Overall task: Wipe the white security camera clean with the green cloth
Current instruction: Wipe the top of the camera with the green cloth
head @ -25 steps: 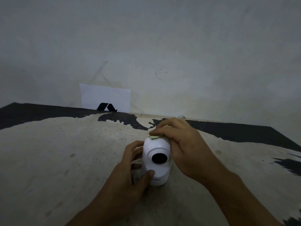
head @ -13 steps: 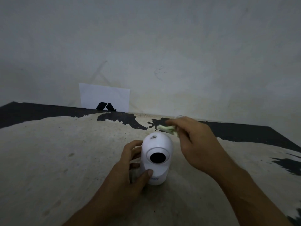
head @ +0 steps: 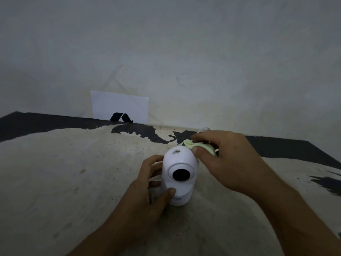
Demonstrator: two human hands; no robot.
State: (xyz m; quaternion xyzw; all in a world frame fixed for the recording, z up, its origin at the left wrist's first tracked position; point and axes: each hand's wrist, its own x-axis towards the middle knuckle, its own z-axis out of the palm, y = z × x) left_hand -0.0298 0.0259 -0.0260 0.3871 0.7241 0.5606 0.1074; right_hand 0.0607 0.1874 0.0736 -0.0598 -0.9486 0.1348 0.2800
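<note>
2 hands, left hand (head: pixel 147 193) gripping camera (head: pixel 180 174), right hand (head: pixel 227 161) pinching cloth (head: pixel 201 146)

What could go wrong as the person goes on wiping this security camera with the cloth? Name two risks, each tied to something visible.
1. The dark speck on top of the white security camera lies left of the green cloth, so a wipe might miss it.
2. The left hand steadies only the base; sideways pressure from the right hand might tip it.

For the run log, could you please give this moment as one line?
left hand steadies security camera | right hand holds green cloth at its upper right | dark smudge on top
</note>
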